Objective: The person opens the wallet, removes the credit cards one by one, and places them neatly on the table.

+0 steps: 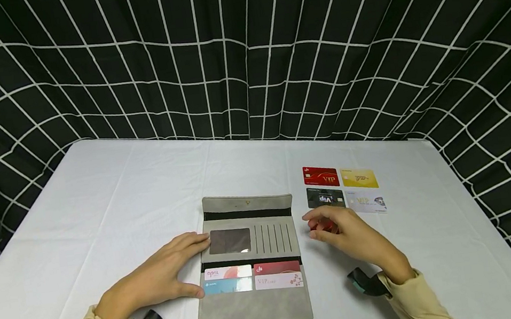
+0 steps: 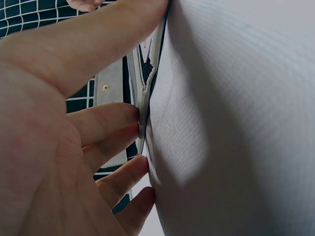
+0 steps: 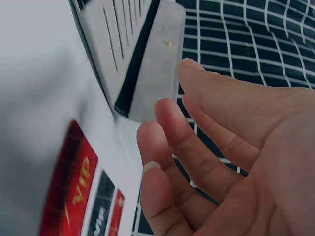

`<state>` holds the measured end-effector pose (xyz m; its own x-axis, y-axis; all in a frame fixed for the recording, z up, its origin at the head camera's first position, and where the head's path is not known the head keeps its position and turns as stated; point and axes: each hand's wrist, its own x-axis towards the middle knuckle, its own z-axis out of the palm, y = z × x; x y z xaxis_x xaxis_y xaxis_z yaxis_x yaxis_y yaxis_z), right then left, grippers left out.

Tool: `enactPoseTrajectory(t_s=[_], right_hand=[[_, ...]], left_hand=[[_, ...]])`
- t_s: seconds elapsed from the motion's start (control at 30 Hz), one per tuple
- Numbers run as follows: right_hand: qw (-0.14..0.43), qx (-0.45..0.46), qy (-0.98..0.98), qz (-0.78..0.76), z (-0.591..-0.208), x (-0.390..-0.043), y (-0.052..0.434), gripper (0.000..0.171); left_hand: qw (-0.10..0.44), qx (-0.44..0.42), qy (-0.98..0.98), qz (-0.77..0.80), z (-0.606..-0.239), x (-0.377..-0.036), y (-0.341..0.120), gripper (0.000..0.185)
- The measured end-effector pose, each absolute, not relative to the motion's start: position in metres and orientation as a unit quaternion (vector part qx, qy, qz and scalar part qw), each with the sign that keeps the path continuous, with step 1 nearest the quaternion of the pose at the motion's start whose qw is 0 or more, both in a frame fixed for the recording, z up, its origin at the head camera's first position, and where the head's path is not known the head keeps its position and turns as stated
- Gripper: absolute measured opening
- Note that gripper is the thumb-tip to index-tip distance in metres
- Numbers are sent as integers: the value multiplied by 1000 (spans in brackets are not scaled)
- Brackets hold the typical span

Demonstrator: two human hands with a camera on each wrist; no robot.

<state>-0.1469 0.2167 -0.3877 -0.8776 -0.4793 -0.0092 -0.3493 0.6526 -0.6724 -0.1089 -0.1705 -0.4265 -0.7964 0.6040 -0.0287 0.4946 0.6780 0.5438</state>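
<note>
A grey trifold wallet (image 1: 253, 308) lies unfolded on the white table, its snap flap (image 1: 229, 203) at the far end. Its lower pockets hold a white-and-pink "april" card (image 1: 224, 273), a blue card (image 1: 228, 286), a red card (image 1: 277, 268) and a pink VIP card (image 1: 278, 281). My left hand (image 1: 161, 274) rests along the wallet's left edge, fingertips by the clear window (image 1: 229, 241) and thumb lower down. To the wallet's right, my right hand (image 1: 354, 232) hovers over a red VIP card (image 3: 69, 187), fingers loosely bent with nothing between them.
Beyond my right hand lie another red VIP card (image 1: 321, 176), a gold card (image 1: 359, 178), a black VIP card (image 1: 325, 197) and a silver VIP card (image 1: 366, 201). Black curtains (image 1: 203, 58) with a white grid stand behind the white-covered table (image 1: 112, 210).
</note>
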Motion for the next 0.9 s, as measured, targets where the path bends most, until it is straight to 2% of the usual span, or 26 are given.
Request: enactPoseTrajectory(t_s=[0.9], right_hand=[[159, -283, 884, -337, -402, -127, 180, 25]], left_hand=[[99, 303, 911, 261, -428, -109, -171, 93]])
